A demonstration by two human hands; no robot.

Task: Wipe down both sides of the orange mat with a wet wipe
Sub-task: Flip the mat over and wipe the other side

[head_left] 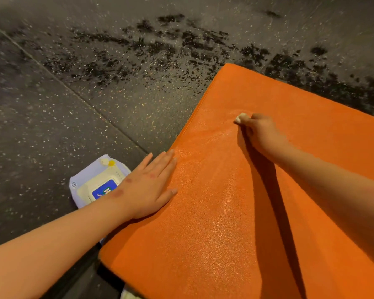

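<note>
Both hands work: left hand (147, 188) lies flat, pressing the orange mat (214, 234); right hand (261, 134) grips the wet wipe (241, 118). Better use long overlapping strokes toward the corners.

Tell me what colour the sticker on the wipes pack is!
The sticker is blue with white marks, partly behind the left hand; head view.

Gym or exercise room: dark speckled rubber floor tiles (52, 130), joined at a seam (73, 91), with a padded orange mat (214, 223) laid on top.
</note>
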